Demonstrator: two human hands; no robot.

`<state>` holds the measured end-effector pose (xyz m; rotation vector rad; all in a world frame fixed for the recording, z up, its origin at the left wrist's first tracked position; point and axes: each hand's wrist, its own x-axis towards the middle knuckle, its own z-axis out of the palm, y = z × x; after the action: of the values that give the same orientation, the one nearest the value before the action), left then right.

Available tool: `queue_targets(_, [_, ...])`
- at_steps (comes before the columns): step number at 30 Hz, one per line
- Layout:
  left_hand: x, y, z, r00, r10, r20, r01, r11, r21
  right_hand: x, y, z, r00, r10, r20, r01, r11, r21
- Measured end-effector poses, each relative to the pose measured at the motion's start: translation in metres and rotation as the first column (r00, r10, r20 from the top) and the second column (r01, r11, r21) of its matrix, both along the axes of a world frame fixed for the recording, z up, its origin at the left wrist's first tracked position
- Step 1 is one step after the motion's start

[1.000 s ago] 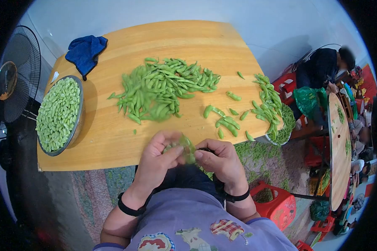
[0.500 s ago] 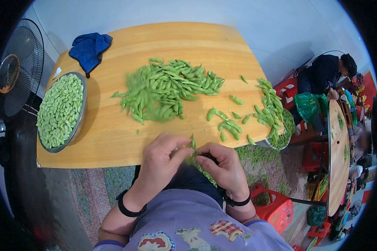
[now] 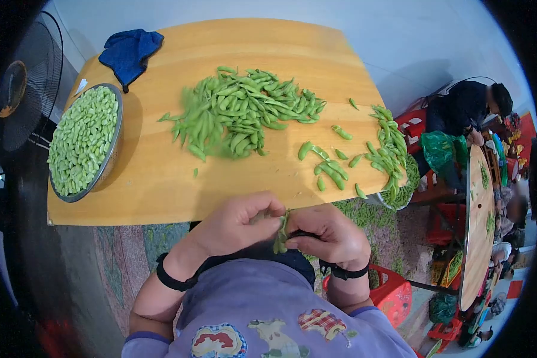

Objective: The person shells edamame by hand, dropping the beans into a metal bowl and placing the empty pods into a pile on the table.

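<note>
Just off the table's front edge, above my lap, I hold a green soybean pod between both hands. My right hand is closed, thumb and fingers pinching the pod's side. My left hand is also closed, its thumb and fingertips at the pod's upper end. A heap of whole soybean pods lies mid-table. To the left, shelled green beans fill a grey bowl. A few loose pods lie beyond my right hand, with more pods along the right edge.
A blue cloth lies at the back left of the wooden table. A fan stands left. Pods fill a container below the right edge and litter the floor. A red stool is near; a person sits at another table.
My hands have shifted slightly right and down with the pod, which now hangs lower between them. The view has tilted a little, so the table appears higher.
</note>
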<state>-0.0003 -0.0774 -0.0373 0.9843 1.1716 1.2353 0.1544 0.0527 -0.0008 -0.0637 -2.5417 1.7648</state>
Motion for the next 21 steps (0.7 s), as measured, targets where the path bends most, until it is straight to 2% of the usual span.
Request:
queue_targets(1, [0.005, -0.002, -0.005, 0.997, 0.041, -0.063, -0.031, 0.988, 0.149, 0.002, -0.004, -0.001, 1.0, 0.001, 0.011, -0.001, 1.0, -0.011])
queue_targets(2, [0.004, -0.003, -0.006, 0.997, 0.042, -0.062, -0.033, 0.988, 0.149, 0.003, -0.006, -0.002, 0.998, -0.047, 0.051, 0.051, 0.995, -0.08])
queue_targets(4, [0.0, -0.003, 0.0, 0.969, 0.072, 0.237, -0.051, 0.994, -0.096, 0.005, -0.009, -0.003, 0.991, -0.094, 0.096, 0.107, 0.983, -0.148])
queue_targets(5, [-0.002, -0.004, -0.002, 0.969, 0.072, 0.237, -0.051, 0.994, -0.093, 0.005, -0.012, -0.002, 0.97, -0.192, 0.152, 0.225, 0.942, -0.249])
queue_targets(6, [-0.004, -0.004, -0.005, 0.921, 0.123, 0.369, -0.091, 0.99, -0.103, 0.005, -0.012, -0.002, 0.936, -0.278, 0.215, 0.338, 0.878, -0.338])
queue_targets(7, [-0.006, -0.003, -0.006, 0.855, 0.168, 0.491, -0.125, 0.985, -0.12, 0.004, -0.009, -0.004, 0.946, -0.273, 0.177, 0.318, 0.887, -0.334])
queue_targets(8, [-0.005, -0.003, -0.005, 0.856, 0.166, 0.489, -0.125, 0.985, -0.116, 0.002, -0.01, -0.009, 0.946, -0.274, 0.173, 0.318, 0.888, -0.332])
queue_targets(10, [0.004, -0.009, -0.003, 0.839, 0.222, 0.497, -0.236, 0.971, -0.035, 0.001, -0.02, -0.02, 0.806, -0.585, 0.091, 0.592, 0.797, -0.12])
queue_targets(11, [0.008, -0.01, -0.001, 0.839, 0.222, 0.497, -0.237, 0.971, -0.032, 0.0, -0.023, -0.017, 0.807, -0.585, 0.088, 0.591, 0.798, -0.119])
queue_targets(13, [0.015, -0.005, 0.004, 0.934, 0.306, 0.184, -0.272, 0.943, -0.191, -0.005, -0.026, -0.009, 0.819, -0.546, -0.177, 0.573, 0.796, 0.197])
queue_targets(14, [0.02, -0.005, 0.002, 0.933, 0.313, 0.178, -0.281, 0.942, -0.185, -0.005, -0.029, -0.008, 0.822, -0.538, -0.185, 0.567, 0.8, 0.196])
queue_targets(16, [0.027, -0.001, -0.002, 0.931, 0.285, 0.229, -0.242, 0.95, -0.199, -0.007, -0.036, -0.009, 0.799, -0.497, -0.338, 0.587, 0.768, 0.257])
queue_targets(17, [0.028, 0.0, 0.001, 0.896, 0.287, 0.338, -0.239, 0.955, -0.177, -0.005, -0.038, -0.013, 0.802, -0.47, -0.369, 0.587, 0.737, 0.335])
queue_targets(18, [0.029, 0.0, 0.0, 0.897, 0.293, 0.331, -0.247, 0.953, -0.176, -0.005, -0.042, -0.014, 0.802, -0.465, -0.375, 0.584, 0.741, 0.33])
queue_targets(20, [0.03, -0.002, -0.008, 0.739, 0.313, 0.596, -0.196, 0.947, -0.253, -0.004, -0.048, -0.014, 0.78, -0.438, -0.447, 0.603, 0.717, 0.35])
queue_targets(21, [0.029, -0.003, -0.01, 0.776, 0.252, 0.578, -0.154, 0.965, -0.213, -0.003, -0.051, -0.017, 0.766, -0.433, -0.474, 0.622, 0.686, 0.378])
